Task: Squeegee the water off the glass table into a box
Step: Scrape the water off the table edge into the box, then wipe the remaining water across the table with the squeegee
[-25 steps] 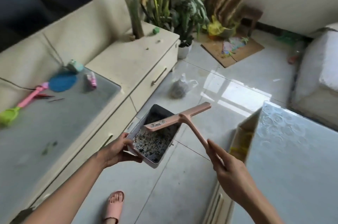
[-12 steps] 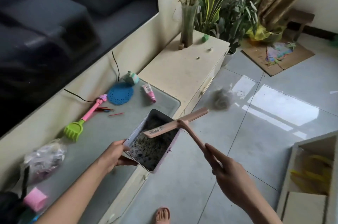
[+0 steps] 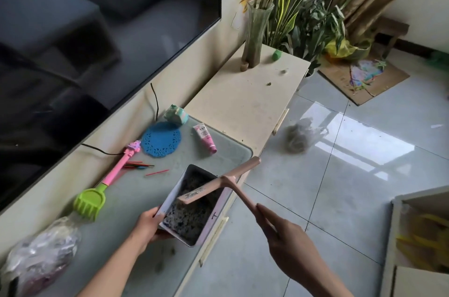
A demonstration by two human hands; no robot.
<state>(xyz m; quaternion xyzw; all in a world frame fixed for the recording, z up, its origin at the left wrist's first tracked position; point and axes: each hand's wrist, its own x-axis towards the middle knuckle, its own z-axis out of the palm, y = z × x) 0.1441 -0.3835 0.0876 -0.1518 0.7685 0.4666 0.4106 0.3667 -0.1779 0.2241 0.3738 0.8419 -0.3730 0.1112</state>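
**A count of what is in sight**

Two hands: one left hand, one right hand. One squeegee and one box. On the one worktop: one blue mat, one pink tube, one toy rake, one teal toy, and a few thin sticks too fine to count. Two plastic bags: one worktop bag, one floor bag. One vase, one television.

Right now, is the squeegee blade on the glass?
No, the right hand holds the squeegee with its blade across the open top of the box that the left hand grips.
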